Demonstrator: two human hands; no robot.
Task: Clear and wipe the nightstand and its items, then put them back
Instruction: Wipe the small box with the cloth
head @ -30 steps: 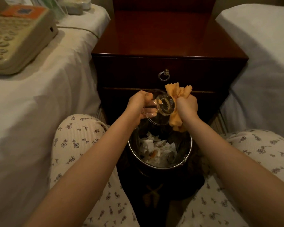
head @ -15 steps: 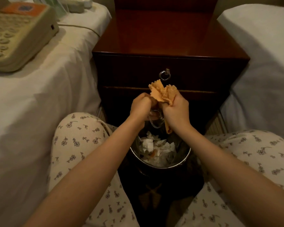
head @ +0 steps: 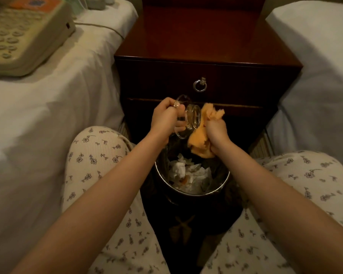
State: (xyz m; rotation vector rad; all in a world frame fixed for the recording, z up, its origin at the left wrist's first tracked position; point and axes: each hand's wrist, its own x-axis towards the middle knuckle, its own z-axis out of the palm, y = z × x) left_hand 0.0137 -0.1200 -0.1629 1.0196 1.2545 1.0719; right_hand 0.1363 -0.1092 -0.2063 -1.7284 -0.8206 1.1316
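A: Where is the glass right now?
B: Middle of the frame. Your left hand (head: 164,115) has its fingers curled tight round the clear glass dish (head: 193,116). The dish is tipped on its side in the air, above the waste bin (head: 192,193) and in front of the lower face of the nightstand (head: 206,46).
A: And my right?
B: Your right hand (head: 218,129) is a closed fist round a bunched orange cloth (head: 199,140) — a crest of it sticks up above your knuckles and a bigger fold hangs below. The cloth lies against the right side of the dish.
A: What's in the bin?
B: Crumpled white tissues (head: 180,169), with a small orange scrap among them. The bin has a shiny metal rim and stands on the floor between your knees, low in the centre of the frame.
A: The nightstand itself?
B: Dark red wood, upper centre, with a glossy top. A silver ring pull (head: 200,85) hangs on the drawer front, just above your hands.
A: And the beds?
B: Upper left, a beige push-button phone (head: 22,36) lies on the white sheet of the bed at the left (head: 48,115). The bed at the right (head: 315,76) — white too — fills that edge. Your flower-print trousers (head: 99,155) frame the bottom
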